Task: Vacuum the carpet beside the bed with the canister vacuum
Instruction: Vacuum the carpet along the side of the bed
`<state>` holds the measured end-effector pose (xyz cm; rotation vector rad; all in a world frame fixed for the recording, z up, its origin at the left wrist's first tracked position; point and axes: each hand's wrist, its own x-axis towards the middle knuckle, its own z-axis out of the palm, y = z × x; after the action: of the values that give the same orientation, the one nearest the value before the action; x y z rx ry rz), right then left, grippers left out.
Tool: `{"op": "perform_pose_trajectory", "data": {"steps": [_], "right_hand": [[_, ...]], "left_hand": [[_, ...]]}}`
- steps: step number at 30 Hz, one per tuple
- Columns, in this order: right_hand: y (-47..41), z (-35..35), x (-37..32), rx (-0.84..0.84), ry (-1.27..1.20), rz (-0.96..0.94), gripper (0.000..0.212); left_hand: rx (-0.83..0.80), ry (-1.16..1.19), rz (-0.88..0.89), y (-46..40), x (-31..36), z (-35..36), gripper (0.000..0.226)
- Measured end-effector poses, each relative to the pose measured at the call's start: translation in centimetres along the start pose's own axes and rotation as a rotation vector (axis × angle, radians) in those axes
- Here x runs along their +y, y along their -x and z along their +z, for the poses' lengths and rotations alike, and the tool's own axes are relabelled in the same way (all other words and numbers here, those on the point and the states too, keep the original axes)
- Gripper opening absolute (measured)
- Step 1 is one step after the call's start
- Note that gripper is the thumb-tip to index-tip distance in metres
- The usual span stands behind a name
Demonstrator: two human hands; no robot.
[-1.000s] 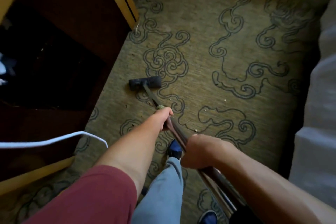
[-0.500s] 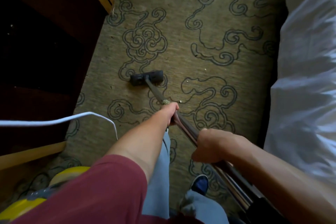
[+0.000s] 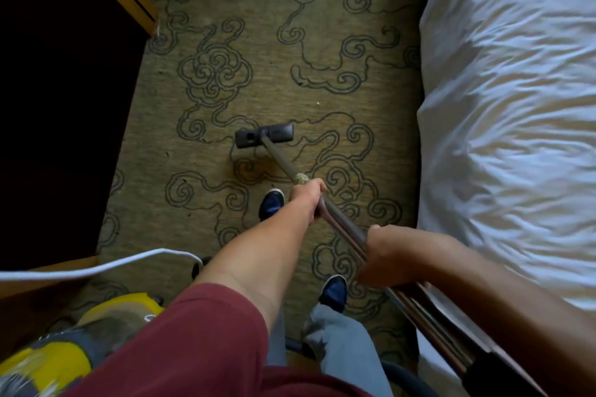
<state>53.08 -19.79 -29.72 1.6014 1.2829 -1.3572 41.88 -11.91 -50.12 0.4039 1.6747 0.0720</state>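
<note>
The dark floor nozzle [image 3: 264,135] lies flat on the olive carpet [image 3: 258,42] with its swirl pattern, roughly midway between the dark furniture and the bed. A metal wand [image 3: 342,219] runs from it back toward the lower right. My left hand [image 3: 308,200] grips the wand lower down, just behind a taped band. My right hand [image 3: 387,258] grips it higher up, closer to my body. The yellow and grey canister [image 3: 74,342] sits at the bottom left, partly hidden by my red sleeve.
A bed with white bedding [image 3: 509,106] fills the right side. Dark wooden furniture with a light wood edge [image 3: 64,90] stands on the left. A white cord [image 3: 96,267] crosses the lower left. My two blue shoes [image 3: 333,290] stand on the carpet. A small white crumb [image 3: 318,103] lies ahead of the nozzle.
The nozzle has been drawn back toward me and rightward over the carpet. My view has shifted right, bringing more of the bed and the canister into sight. Both hands keep their grip.
</note>
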Motion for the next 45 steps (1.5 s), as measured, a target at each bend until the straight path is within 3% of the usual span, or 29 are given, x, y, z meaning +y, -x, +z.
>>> {"op": "perform_pose_trajectory", "data": {"steps": [8,11,13,24,29,33,45], "right_hand": [[-2.1,-6.4,0.3,0.161,-0.204,0.025,0.049],[-4.6,-9.3,0.1,0.172,-0.261,0.069,0.052],[-6.3,-11.1,0.0,0.155,-0.3,0.098,0.053],[-8.6,-13.4,-1.8,0.018,-0.294,0.146,0.039],[-6.7,-10.7,-2.1,-0.02,-0.321,0.116,0.039],[-5.5,-5.6,-2.0,-0.061,-0.357,0.095,0.049],[-2.2,10.0,0.3,-0.108,-0.296,0.012,0.039]], "left_hand": [[-0.061,-0.121,0.151,-1.5,11.1,3.2,0.031],[-0.097,-0.186,0.138,-3.6,14.5,4.4,0.022],[-0.115,-0.226,0.107,-5.2,16.3,5.0,0.028],[-0.157,-0.318,0.054,-8.3,16.6,4.8,0.04],[-0.133,-0.326,0.019,-6.6,13.6,3.2,0.013],[-0.14,-0.353,-0.017,-5.5,8.6,1.6,0.015],[-0.121,-0.383,-0.023,-0.3,-7.2,0.0,0.008]]}}
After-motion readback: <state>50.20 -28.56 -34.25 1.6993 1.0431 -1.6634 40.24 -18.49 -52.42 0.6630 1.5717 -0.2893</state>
